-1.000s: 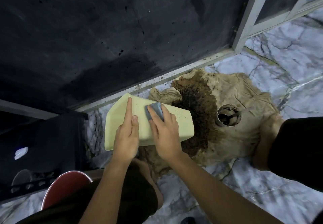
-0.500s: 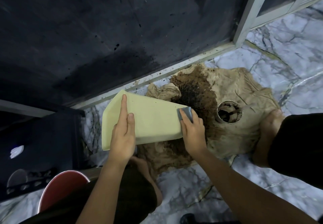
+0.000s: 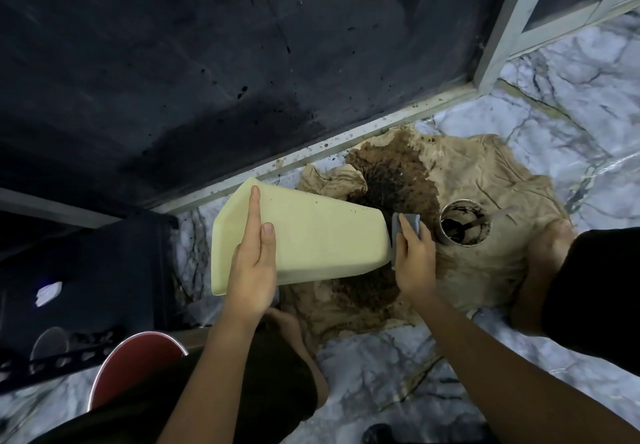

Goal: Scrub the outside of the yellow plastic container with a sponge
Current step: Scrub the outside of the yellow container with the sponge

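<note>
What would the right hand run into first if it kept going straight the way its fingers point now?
The right hand holds the sponge at the yellow container's narrow end, fingers pointing up-frame. Straight on lies the dark wet stain on the brown cloth, probably first, then the wall's base strip; depth is unclear.

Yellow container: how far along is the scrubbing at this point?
Mid-job. The yellow container's upward side looks mostly clean, a few specks remaining. In hand: the left hand steadies it while the right hand presses the sponge against its narrow end. Left: the hidden faces, unverifiable here.
</note>
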